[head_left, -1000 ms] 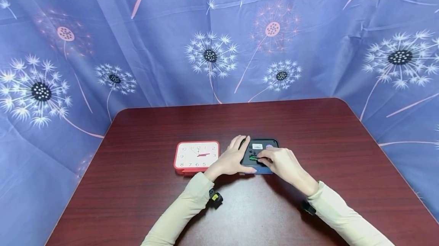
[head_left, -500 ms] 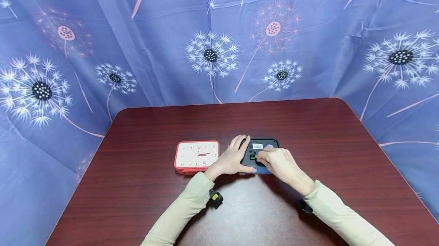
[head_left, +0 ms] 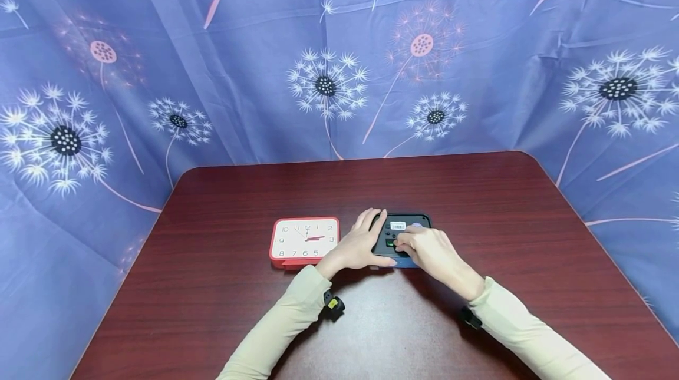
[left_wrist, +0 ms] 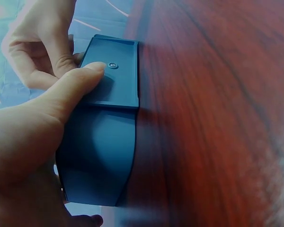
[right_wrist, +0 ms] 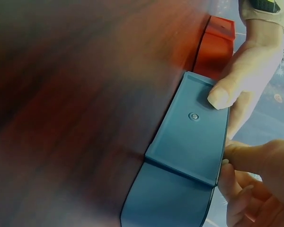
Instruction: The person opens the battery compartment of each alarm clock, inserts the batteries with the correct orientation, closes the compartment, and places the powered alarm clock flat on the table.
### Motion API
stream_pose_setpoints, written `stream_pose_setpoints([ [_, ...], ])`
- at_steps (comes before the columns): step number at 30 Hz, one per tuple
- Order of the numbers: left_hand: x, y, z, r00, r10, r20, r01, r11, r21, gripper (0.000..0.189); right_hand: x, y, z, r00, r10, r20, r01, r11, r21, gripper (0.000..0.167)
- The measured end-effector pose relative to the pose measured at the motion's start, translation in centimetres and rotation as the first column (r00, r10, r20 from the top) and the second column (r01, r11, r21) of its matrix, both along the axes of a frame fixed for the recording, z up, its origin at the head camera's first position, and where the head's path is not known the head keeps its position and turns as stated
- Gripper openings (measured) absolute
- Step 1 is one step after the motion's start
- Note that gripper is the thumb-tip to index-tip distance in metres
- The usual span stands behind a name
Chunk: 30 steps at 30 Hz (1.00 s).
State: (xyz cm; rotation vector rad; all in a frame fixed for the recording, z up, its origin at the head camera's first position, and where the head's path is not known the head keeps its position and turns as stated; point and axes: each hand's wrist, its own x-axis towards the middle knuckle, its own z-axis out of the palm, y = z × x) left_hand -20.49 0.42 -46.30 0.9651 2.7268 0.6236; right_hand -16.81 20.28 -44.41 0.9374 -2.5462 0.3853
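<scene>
A blue table clock (head_left: 407, 263) lies face down on the table, its black back upward in the head view. My left hand (head_left: 356, 248) grips its left end, with the thumb (left_wrist: 87, 78) on the blue base and the fingers reaching over to the far edge. My right hand (head_left: 431, 250) bends over the battery compartment in the back and pinches a small green battery (head_left: 390, 243). Only a bit of green shows beside the fingertips. Both wrist views show the blue base with its screw, while the battery is hidden there.
Left of the blue clock, close to my left hand, a red clock (head_left: 289, 244) lies with its white dial up. Both are on a dark red wooden table (head_left: 239, 309). Behind the table hangs a blue curtain (head_left: 254, 73) with dandelion prints.
My right hand has shifted slightly left and lower over the compartment, and less of the green battery shows. My left hand and both clocks have stayed in place.
</scene>
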Motion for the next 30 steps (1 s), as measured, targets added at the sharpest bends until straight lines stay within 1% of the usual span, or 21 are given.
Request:
stream_pose_setpoints([
  [5, 0.1, 0.0, 0.1, 1.000, 0.003, -0.011, -0.003, 1.000, -0.003, 0.107, 0.1, 0.1, -0.1, 1.000, 0.009, 0.021, -0.009, 1.000, 0.013, 0.016],
  [8, 0.1, 0.0, 0.1, 1.000, 0.003, -0.014, -0.003, 1.000, -0.004, 0.107, 0.1, 0.0, -0.2, 1.000, 0.000, 0.022, 0.000, 1.000, 0.003, 0.016],
  [11, 0.1, 0.0, 0.1, 1.000, 0.001, -0.015, -0.001, 1.000, 0.000, 0.106, 0.0, 0.0, -0.2, 0.998, -0.041, 0.038, 0.042, 0.999, -0.031, 0.015],
  [14, 0.1, 0.0, 0.2, 1.000, 0.000, -0.009, 0.000, 1.000, 0.005, 0.106, -0.1, 0.1, -0.1, 0.990, -0.112, 0.085, 0.118, 0.991, -0.068, 0.016],
  [17, 0.1, 0.0, 0.1, 1.000, 0.002, -0.013, -0.002, 1.000, 0.005, 0.106, -0.1, 0.3, 0.0, 0.968, -0.189, 0.162, 0.204, 0.976, -0.080, 0.026],
  [21, 0.0, 0.0, 0.0, 1.000, 0.004, -0.014, -0.004, 1.000, 0.007, 0.106, -0.1, 0.5, 0.2, 0.935, -0.243, 0.258, 0.268, 0.961, -0.068, 0.037],
  [24, 0.0, 0.0, -0.1, 1.000, 0.008, -0.008, -0.008, 1.000, 0.007, 0.107, -0.2, 0.6, 0.3, 0.918, -0.256, 0.303, 0.282, 0.958, -0.045, 0.038],
  [26, 0.0, 0.0, -0.2, 1.000, 0.009, -0.010, -0.009, 1.000, 0.007, 0.107, -0.3, 0.6, 0.4, 0.903, -0.264, 0.340, 0.287, 0.958, -0.017, 0.037],
  [28, 0.0, 0.1, -0.2, 1.000, 0.009, -0.007, -0.009, 1.000, 0.004, 0.107, -0.4, 0.6, 0.7, 0.885, -0.265, 0.384, 0.283, 0.959, 0.009, 0.035],
  [30, 0.0, 0.1, -0.1, 1.000, 0.007, -0.006, -0.007, 1.000, 0.004, 0.107, -0.5, 0.5, 0.9, 0.862, -0.266, 0.432, 0.280, 0.959, 0.032, 0.034],
])
